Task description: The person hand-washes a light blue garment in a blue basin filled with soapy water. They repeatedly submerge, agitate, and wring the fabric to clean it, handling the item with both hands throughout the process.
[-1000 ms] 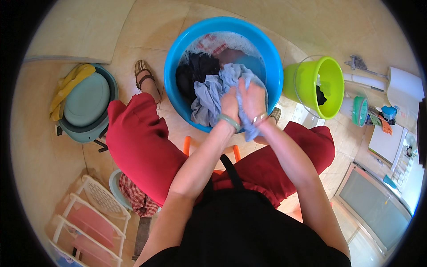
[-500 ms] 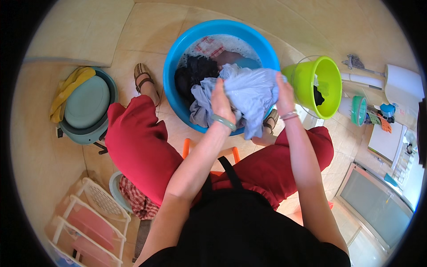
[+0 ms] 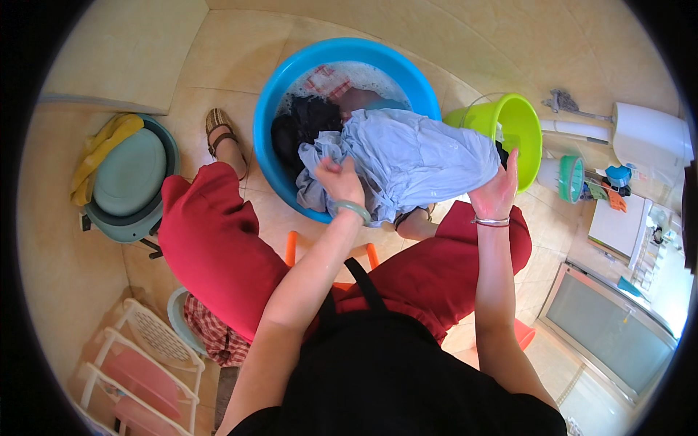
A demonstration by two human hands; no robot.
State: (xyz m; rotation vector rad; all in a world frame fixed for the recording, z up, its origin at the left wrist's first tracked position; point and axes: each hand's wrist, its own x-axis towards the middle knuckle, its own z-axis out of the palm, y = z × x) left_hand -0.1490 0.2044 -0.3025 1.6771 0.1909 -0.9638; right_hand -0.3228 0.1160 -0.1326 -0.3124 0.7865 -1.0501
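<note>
Grasp uncertain on one side: my left hand (image 3: 340, 179) has its fingers curled, and I cannot tell whether they pinch anything, while my right hand (image 3: 496, 189) is spread, palm bared. A wide, round blue plastic basin (image 3: 263, 131) sits beneath a pale blue, wrinkled cloth (image 3: 422, 160), which stretches over its rim to my right palm, near a lime-green plastic bucket (image 3: 518, 116).

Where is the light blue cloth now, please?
In the head view, the light blue cloth spreads from the blue tub, over its right rim, to the right hand near the green bucket.
</note>
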